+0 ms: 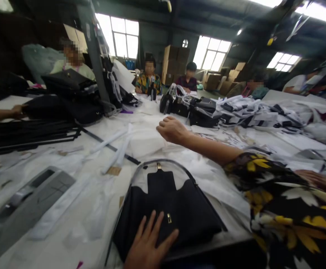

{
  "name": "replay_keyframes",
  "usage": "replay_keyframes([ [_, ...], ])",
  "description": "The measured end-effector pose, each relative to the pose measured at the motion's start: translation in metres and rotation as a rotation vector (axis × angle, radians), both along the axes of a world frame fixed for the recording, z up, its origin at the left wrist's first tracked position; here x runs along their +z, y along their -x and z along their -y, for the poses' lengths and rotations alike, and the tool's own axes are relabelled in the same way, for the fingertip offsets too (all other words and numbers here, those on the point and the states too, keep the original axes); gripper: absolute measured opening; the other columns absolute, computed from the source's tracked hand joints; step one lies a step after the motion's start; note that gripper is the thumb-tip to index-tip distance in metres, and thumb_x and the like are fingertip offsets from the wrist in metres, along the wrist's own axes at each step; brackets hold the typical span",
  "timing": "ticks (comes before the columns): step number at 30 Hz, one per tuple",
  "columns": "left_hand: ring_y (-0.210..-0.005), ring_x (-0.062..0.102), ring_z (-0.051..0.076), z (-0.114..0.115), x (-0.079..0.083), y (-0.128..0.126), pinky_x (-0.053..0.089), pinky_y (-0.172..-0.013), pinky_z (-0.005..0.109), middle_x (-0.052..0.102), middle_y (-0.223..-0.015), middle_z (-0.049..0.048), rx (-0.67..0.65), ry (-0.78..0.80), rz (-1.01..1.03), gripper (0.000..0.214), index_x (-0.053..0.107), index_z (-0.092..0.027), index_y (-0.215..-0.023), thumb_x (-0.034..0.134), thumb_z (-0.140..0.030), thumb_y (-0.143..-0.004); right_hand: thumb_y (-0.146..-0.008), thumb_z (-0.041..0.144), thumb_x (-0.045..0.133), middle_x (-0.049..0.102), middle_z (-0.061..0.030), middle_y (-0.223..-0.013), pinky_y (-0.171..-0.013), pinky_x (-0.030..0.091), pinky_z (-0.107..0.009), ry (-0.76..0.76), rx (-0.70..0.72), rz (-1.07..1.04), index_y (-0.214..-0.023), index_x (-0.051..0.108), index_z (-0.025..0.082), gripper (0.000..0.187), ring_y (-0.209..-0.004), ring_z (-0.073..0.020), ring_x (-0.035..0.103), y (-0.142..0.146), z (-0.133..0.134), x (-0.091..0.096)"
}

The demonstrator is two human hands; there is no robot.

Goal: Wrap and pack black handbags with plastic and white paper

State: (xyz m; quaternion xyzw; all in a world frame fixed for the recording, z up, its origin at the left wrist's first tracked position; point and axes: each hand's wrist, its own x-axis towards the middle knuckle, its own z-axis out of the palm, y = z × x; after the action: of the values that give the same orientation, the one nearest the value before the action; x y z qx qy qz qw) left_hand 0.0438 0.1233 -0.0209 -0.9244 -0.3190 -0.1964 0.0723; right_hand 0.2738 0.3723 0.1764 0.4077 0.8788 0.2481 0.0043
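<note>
A black handbag (185, 205) lies in front of me. Its flap strap (160, 184) points up and away, and a gold clasp plate (169, 218) shows on its front. The handle (176, 164) arches over the far side and looks wrapped in clear plastic. Fingers spread, my left hand (151, 241) rests on the bag's front, left of the clasp plate. My right hand (171, 129), on an arm in a floral sleeve, is stretched out above the table beyond the bag. Its fingers are curled closed; whatever they may hold is hidden.
White wrapping strips (123, 145) and a grey slotted device (36, 205) lie on the left. Black bags (75, 93) are piled beyond them, where a co-worker's hand (17, 111) touches one. More bags (204, 110) and wrapped straps (252, 110) stand across the table. Several people work around it.
</note>
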Motion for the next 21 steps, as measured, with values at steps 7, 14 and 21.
replay_keyframes([
  [7,-0.139,0.044,0.034,-0.001,0.008,0.001,0.044,-0.107,0.057,0.05,-0.149,0.011,-0.044,0.121,0.053,0.079,0.028,-0.044,-0.151,0.05,-0.003,-0.088,-0.081,0.022,0.059,0.049,-0.0157,-0.146,-0.116,0.026,-0.052,0.368,0.076,-0.221,-0.102,0.063,0.014,0.023,-0.131,-0.0309,0.045,-0.007,0.205,-0.071],
  [14,-0.124,0.059,0.029,0.004,-0.005,0.006,0.052,-0.1,0.047,0.057,-0.143,0.0085,-0.048,0.07,-0.032,0.069,0.036,-0.039,-0.15,0.053,-0.011,-0.09,-0.088,0.015,0.047,0.034,-0.0163,-0.158,-0.119,0.025,-0.054,0.704,-0.024,-0.37,-0.146,0.041,0.013,0.058,-0.146,-0.0307,0.03,-0.003,0.249,-0.124],
  [21,-0.134,0.049,0.035,0.007,-0.013,0.01,0.02,-0.121,0.058,0.049,-0.15,0.011,0.037,-0.046,0.0,0.056,0.05,-0.028,-0.143,0.057,-0.017,-0.088,-0.086,0.012,0.045,0.021,-0.01,-0.164,-0.12,0.01,-0.061,0.824,0.022,-0.373,-0.156,0.026,0.021,0.074,-0.152,-0.0294,0.015,-0.01,0.262,-0.12],
])
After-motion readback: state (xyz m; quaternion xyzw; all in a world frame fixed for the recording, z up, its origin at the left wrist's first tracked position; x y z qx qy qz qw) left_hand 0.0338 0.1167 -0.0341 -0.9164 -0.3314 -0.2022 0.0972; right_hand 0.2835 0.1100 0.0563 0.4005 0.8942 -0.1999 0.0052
